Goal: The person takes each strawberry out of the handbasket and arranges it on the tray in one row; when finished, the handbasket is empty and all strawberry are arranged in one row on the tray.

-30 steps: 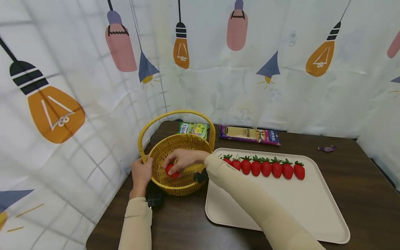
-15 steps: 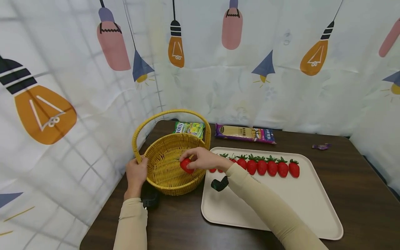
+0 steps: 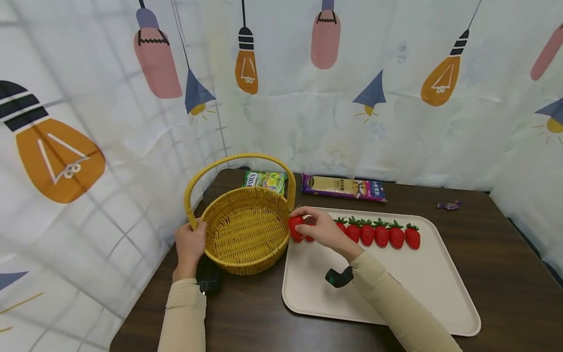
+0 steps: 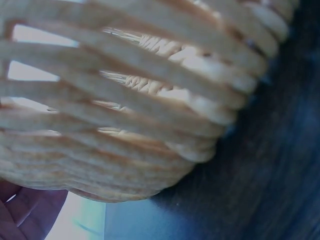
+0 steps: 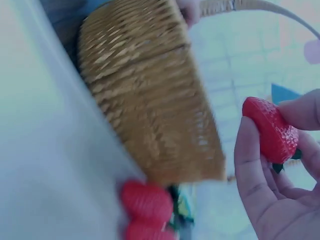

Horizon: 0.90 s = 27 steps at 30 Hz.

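A red strawberry with green leaves (image 5: 270, 131) is pinched between the thumb and fingers of my right hand (image 3: 323, 230). In the head view that hand is over the left end of the beige tray (image 3: 378, 293), just right of the yellow woven basket (image 3: 246, 269). More strawberries (image 3: 381, 236) lie in a row along the tray's far side; my hand hides some of them. My left hand (image 3: 190, 247) grips the basket's left side where the tall handle (image 3: 239, 156) meets the rim. Inside, the basket shows only its bare weave.
Behind the basket lies a green candy bag (image 3: 268, 181). A purple noodle-like packet (image 3: 343, 187) is at the table's back, with a small purple wrapped candy (image 3: 449, 206) farther right. A printed curtain (image 3: 299, 127) hangs close around the dark wooden table (image 3: 246, 313).
My right hand has carried the strawberry out of the basket, rightward past its rim to above the tray's left end. My left hand has kept its grip; the view has shifted slightly.
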Tool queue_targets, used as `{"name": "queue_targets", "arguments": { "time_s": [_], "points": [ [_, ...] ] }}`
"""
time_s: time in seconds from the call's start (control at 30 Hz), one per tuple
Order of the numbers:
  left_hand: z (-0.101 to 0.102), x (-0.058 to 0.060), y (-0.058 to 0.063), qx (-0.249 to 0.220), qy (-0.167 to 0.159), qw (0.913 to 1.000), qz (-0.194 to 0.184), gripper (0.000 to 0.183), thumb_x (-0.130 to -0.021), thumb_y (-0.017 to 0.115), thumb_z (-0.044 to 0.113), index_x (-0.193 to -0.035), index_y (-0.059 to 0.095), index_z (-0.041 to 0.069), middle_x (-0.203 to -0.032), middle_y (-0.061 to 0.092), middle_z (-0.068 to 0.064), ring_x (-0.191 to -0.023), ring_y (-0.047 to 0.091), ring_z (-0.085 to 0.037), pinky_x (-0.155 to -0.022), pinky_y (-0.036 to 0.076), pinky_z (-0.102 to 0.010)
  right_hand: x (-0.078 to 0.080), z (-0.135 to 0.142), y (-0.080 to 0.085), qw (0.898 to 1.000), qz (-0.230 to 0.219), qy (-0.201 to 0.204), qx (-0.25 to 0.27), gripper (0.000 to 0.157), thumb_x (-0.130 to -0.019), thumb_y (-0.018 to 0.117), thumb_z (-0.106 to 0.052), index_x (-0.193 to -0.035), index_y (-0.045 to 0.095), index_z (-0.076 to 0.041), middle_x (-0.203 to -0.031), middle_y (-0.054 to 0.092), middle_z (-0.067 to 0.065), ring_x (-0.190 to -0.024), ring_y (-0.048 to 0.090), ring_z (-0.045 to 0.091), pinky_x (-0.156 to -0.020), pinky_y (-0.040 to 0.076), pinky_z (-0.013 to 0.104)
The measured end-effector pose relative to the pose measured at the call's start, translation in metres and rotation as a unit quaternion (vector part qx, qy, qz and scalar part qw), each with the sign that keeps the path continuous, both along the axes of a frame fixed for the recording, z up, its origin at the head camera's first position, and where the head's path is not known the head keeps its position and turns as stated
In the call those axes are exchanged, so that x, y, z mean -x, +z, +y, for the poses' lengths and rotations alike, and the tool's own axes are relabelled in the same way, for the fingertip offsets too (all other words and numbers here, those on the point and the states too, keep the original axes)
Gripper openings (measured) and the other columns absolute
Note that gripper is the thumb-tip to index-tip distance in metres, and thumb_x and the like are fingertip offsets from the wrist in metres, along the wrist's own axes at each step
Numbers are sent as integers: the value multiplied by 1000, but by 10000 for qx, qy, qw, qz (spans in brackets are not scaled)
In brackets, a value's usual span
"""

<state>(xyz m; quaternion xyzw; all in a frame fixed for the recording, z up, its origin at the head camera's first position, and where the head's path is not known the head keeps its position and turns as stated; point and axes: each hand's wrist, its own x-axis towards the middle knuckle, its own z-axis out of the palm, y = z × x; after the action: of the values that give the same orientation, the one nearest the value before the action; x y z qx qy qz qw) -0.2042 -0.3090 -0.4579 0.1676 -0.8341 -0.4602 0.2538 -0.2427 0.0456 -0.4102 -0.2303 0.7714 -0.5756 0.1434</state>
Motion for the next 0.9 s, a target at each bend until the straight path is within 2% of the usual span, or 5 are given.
{"name": "queue_targets", "arguments": {
  "time_s": [0.13,0.33,0.5,0.77,0.9],
  "points": [
    [0,-1,2,-13,17,10000,-68,39,-95,48,22,-59,43,9,-47,30,2,-42,28,-18,-42,28,-31,-1,30,-9,9996,183,-189,78,31,-92,66,-12,-123,63,-11,-126,59,10,-88,61,25,-63,51,39],
    [0,-1,5,-10,-12,9999,-106,38,-95,48,21,-59,42,9,-48,29,1,-42,27,-18,-42,27,-32,-5,72,-17,9979,57,-639,-46,31,-92,65,-11,-123,62,-8,-123,59,14,-81,59,29,-63,51,37],
    [1,-1,4,-18,-26,9999,-159,37,-94,47,20,-60,42,9,-48,28,1,-42,26,-17,-42,26,-31,-8,107,-30,9939,78,-1095,-84,33,-92,66,-12,-124,61,-6,-126,56,17,-87,59,30,-68,54,39],
    [2,-2,4,-65,2,10000,-70,39,-94,48,20,-58,41,9,-46,28,3,-41,25,-16,-40,25,-30,-10,164,-34,9839,174,-1771,-154,42,-93,67,-20,-131,57,-4,-125,56,19,-89,61,15,-73,55,34],
    [3,0,4,-59,18,10000,-41,38,-93,49,19,-57,40,9,-46,27,3,-41,24,-15,-41,25,-30,-7,195,-33,9769,246,-2122,-112,45,-96,63,-25,-134,53,-3,-124,56,12,-89,64,9,-77,54,26]
  ]
}}
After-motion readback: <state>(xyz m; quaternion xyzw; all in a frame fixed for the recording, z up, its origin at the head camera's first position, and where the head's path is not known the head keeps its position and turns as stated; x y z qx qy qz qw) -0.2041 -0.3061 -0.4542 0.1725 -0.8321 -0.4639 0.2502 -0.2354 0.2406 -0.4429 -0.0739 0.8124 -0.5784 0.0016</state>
